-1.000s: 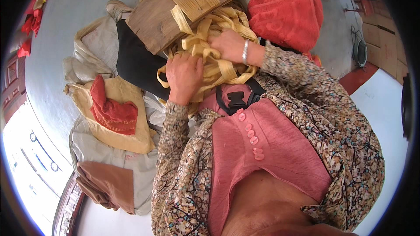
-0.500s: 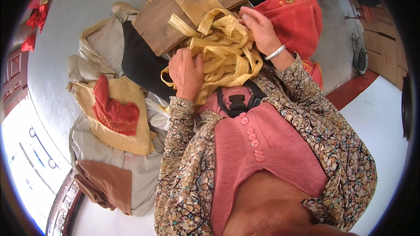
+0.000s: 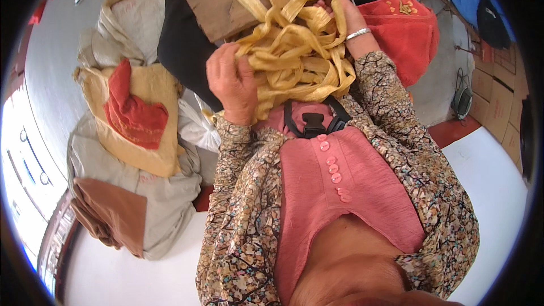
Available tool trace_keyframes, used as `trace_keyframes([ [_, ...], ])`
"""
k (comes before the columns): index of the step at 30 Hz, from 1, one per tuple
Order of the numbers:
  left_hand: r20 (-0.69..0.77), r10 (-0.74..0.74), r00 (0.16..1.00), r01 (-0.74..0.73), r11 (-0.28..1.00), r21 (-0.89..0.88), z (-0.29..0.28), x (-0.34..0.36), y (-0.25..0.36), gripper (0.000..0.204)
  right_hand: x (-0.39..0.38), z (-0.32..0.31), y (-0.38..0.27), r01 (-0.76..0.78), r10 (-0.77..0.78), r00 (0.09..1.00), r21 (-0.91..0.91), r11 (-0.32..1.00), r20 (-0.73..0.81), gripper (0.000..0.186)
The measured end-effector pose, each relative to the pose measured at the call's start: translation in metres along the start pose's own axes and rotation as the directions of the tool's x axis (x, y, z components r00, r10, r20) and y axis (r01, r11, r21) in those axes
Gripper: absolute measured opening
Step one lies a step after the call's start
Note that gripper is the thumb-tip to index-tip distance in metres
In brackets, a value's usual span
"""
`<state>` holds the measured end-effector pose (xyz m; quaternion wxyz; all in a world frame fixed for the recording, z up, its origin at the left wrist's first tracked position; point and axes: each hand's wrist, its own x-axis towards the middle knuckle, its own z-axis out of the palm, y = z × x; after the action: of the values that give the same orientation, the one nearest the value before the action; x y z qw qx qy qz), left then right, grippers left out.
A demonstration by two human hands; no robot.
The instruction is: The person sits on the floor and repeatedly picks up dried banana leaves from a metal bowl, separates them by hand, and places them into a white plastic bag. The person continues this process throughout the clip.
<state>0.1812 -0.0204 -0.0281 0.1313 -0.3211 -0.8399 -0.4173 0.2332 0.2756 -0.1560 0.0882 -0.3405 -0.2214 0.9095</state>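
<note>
- I judge the work to be under way: the yellow strips (image 3: 294, 68) lie as a loose, looped heap just below the board (image 3: 218, 11), with a few ends reaching up over it.
- I see none tied or set apart, so the whole heap looks left to deal with; I cannot tell how much is done.
- My left hand (image 3: 231, 82), below the board's left part, curls at the heap's edge; whether it grips a strip I cannot tell.
- My right hand (image 3: 352, 22), at the board's right part, is partly behind a loop; its grip is unclear too.
- What bears the heap is hidden.
- Left of the board: black cloth (image 3: 184, 51), then a yellow sack (image 3: 156, 93) under a red rag (image 3: 133, 113).
- Right of it: red cloth (image 3: 402, 39), grey floor (image 3: 433, 102), and farther off, boxes (image 3: 500, 93).
</note>
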Motion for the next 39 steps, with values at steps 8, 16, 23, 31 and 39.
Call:
trace_keyframes([
  [8, 0.095, -0.554, 0.827, 0.543, 0.831, 0.121, -0.078, -0.112, 0.000, 0.015, -0.086, 0.005, 0.006, 0.204, -0.150, 0.975, -0.388, 0.899, 0.165, 0.031],
  [16, 0.196, -0.980, 0.037, 0.828, -0.080, -0.555, -0.060, -0.179, -0.024, 0.052, -0.127, 0.064, 0.056, 0.681, 0.068, 0.616, -0.486, -0.548, 0.785, 0.066],
  [23, 0.498, -0.861, 0.106, 0.621, -0.334, -0.709, -0.062, -0.132, -0.052, 0.064, -0.123, 0.080, 0.069, 0.577, 0.242, 0.737, -0.400, -0.712, 0.631, 0.067],
  [31, 0.083, -0.947, 0.311, 0.724, 0.179, -0.666, -0.036, -0.139, -0.061, 0.038, -0.132, 0.084, 0.059, 0.582, 0.071, 0.703, -0.515, -0.629, 0.708, 0.070],
  [39, 0.181, -0.974, 0.139, 0.751, -0.016, -0.660, -0.064, -0.137, 0.000, 0.015, -0.133, 0.079, 0.064, 0.636, 0.059, 0.628, -0.467, -0.615, 0.776, 0.067],
])
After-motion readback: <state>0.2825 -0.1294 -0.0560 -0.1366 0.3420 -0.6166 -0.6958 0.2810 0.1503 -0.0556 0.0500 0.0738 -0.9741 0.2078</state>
